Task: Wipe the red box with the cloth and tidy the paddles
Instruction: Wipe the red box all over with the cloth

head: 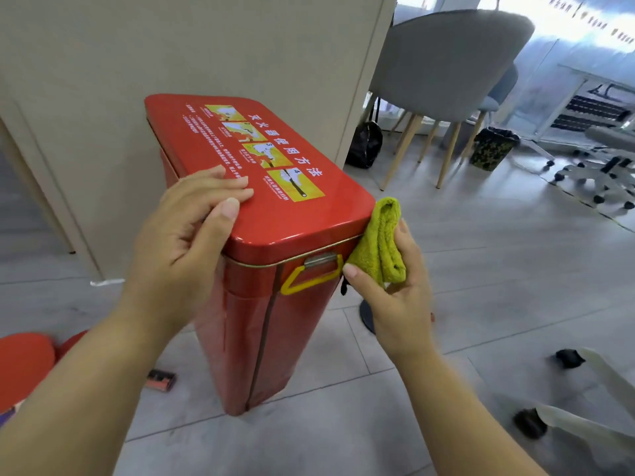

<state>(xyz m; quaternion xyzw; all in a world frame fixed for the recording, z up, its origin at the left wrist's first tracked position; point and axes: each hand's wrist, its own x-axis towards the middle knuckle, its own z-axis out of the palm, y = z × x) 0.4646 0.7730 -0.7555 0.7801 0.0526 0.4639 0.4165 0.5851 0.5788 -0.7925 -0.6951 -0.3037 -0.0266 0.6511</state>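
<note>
A tall red box point(275, 214) with a yellow handle stands on the grey floor against a beige wall; its lid carries yellow instruction pictures. My left hand point(185, 231) lies flat on the lid's near left edge, thumb over the rim. My right hand point(388, 290) grips a folded green cloth point(381, 242), which presses against the lid's near right corner. Red paddles point(24, 365) lie on the floor at the far left, partly cut off by the frame edge and by my left forearm.
A small red-and-black item point(161, 376) lies on the floor left of the box. Grey chairs point(446, 70) on wooden legs, a black bag point(366, 144), a camouflage bin point(493, 147) and a wheeled office chair point(604, 170) stand behind. White chair legs point(604, 376) reach in at lower right.
</note>
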